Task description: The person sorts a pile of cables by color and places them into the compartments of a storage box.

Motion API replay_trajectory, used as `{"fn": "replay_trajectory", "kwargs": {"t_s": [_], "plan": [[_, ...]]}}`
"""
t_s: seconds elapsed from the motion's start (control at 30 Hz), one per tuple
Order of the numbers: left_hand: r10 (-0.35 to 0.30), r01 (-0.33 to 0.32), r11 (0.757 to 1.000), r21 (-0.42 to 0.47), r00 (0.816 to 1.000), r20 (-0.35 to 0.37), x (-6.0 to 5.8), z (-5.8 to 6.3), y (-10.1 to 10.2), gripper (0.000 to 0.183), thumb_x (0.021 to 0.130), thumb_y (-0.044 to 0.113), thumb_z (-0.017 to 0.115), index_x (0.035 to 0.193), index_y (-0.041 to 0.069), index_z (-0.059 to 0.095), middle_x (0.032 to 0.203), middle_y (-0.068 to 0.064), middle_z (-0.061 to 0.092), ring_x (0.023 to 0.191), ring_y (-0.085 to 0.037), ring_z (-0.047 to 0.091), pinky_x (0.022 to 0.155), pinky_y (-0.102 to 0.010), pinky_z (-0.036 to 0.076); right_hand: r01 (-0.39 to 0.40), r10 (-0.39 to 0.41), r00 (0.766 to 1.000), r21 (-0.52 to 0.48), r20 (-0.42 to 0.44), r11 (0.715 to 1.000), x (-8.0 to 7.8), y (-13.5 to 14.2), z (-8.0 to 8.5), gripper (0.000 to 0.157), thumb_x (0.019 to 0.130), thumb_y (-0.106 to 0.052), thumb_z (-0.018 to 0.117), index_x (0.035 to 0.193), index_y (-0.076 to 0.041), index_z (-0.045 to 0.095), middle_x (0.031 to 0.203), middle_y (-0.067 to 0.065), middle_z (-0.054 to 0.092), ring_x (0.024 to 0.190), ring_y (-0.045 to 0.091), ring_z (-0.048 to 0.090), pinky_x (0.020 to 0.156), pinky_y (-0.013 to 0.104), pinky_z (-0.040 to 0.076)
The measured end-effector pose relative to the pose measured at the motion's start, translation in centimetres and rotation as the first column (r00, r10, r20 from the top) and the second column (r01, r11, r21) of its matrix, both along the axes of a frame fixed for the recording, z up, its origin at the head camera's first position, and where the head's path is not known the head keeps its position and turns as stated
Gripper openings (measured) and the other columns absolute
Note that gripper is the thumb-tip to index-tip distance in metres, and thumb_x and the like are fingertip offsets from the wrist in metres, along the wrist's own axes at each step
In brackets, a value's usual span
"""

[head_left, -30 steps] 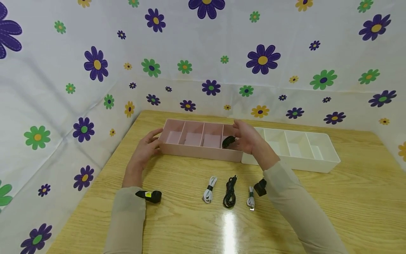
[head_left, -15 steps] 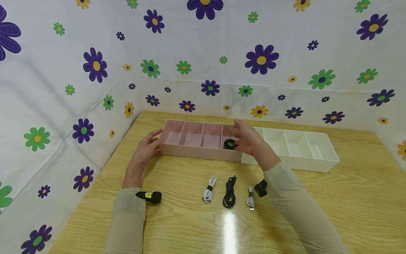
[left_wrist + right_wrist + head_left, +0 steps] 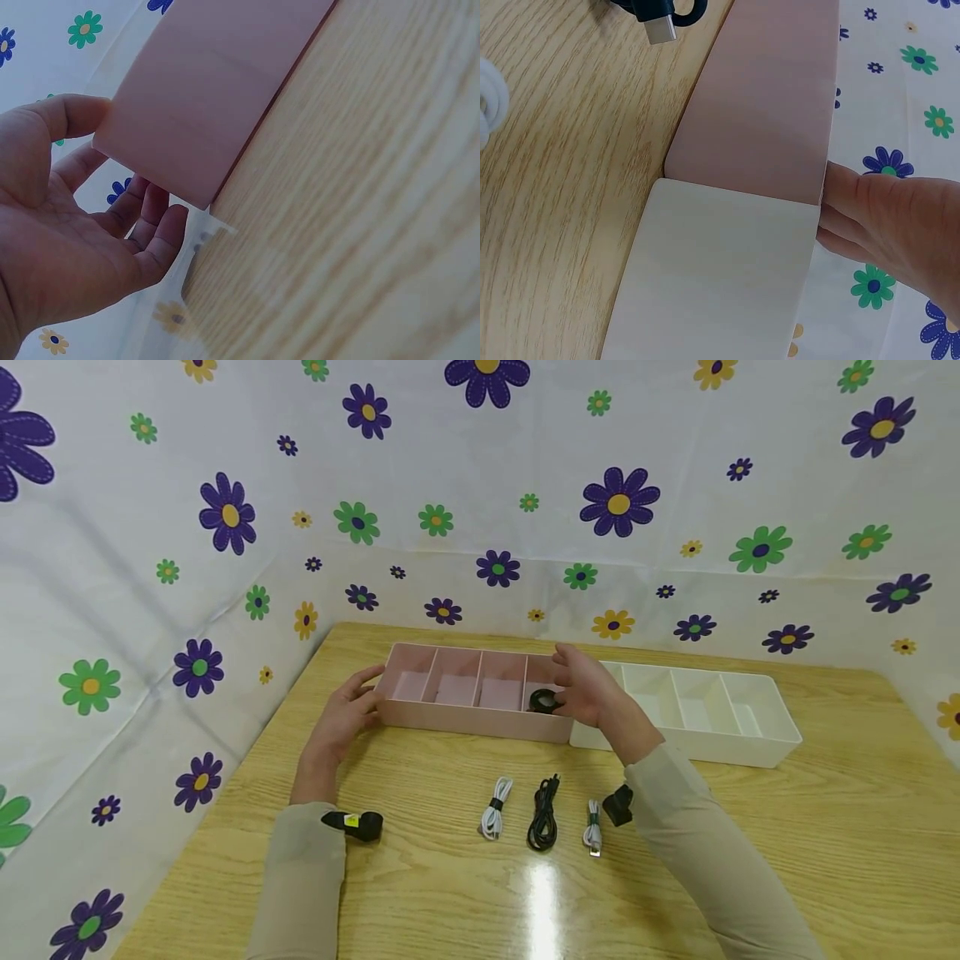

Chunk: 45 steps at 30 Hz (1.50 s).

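A pink divided storage box [image 3: 472, 718] stands at the back of the table. My left hand [image 3: 341, 722] holds its left end; in the left wrist view the thumb is at the top corner and the fingers [image 3: 161, 247] bend against the end wall. My right hand [image 3: 588, 689] is over the box's right end, fingers relaxed and reaching inside the rim. A coiled black cable [image 3: 542, 701] lies in the right compartment, beside these fingertips. The pink wall hides the fingertips in the right wrist view.
A white divided box [image 3: 697, 739] abuts the pink box on the right. In front lie a white cable [image 3: 492, 814], a black cable [image 3: 542, 818] and a short white cable [image 3: 593, 831], all bundled. A flowered cloth [image 3: 480, 485] hangs behind.
The coiled black cable in the right compartment was tilted up at my right fingertips; it has dropped to lie flat. Both hands have hardly moved.
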<state>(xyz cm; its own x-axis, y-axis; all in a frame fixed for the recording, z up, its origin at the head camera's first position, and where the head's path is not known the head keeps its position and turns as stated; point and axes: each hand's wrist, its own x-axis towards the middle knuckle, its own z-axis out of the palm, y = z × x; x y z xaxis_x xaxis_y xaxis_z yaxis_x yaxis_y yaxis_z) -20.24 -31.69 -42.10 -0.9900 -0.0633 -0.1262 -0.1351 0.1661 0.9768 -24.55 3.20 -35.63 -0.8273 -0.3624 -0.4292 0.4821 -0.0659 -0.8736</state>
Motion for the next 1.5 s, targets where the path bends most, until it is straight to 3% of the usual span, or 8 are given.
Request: {"fn": "replay_trajectory", "kwargs": {"t_s": [0.7, 1.17, 1.5], "plan": [[-0.017, 0.017, 1.0, 0.006, 1.0, 0.004, -0.3, 0.0, 0.1, 0.056, 0.102, 0.015, 0.046, 0.156, 0.019, 0.034, 0.147, -0.022, 0.039, 0.118, -0.025, 0.05, 0.085, -0.021, 0.049, -0.005, 0.004, 1.0, -0.054, -0.015, 0.999, 0.5, 1.3, 0.2, 0.067, 0.107, -0.045, 0.029, 0.161, -0.015, 0.003, 0.166, 0.014, -0.001, 0.15, 0.042, 0.003, 0.119, 0.056, 0.011], [-0.02, 0.02, 1.0, -0.005, 1.0, 0.005, -0.4, 0.0, 0.2, 0.055, 0.103, 0.014, 0.045, 0.156, 0.018, 0.033, 0.148, -0.022, 0.04, 0.113, -0.02, 0.051, 0.085, -0.022, 0.049, -0.02, 0.019, 1.0, -0.186, -0.006, 0.982, 1.5, 3.5, 0.3, 0.066, 0.108, -0.044, 0.025, 0.161, -0.016, -0.004, 0.166, 0.016, -0.004, 0.151, 0.039, 0.003, 0.118, 0.056, 0.014], [-0.013, 0.013, 0.999, -0.032, 1.0, 0.002, 0.0, 0.1, 0.2, 0.055, 0.103, 0.014, 0.044, 0.157, 0.019, 0.032, 0.149, -0.021, 0.04, 0.119, -0.026, 0.05, 0.088, -0.024, 0.049, -0.041, 0.035, 0.999, -0.261, -0.027, 0.965, 2.1, 4.6, 0.1, 0.067, 0.108, -0.043, 0.022, 0.16, -0.013, -0.007, 0.165, 0.019, -0.004, 0.15, 0.041, 0.007, 0.118, 0.052, 0.017]]}}
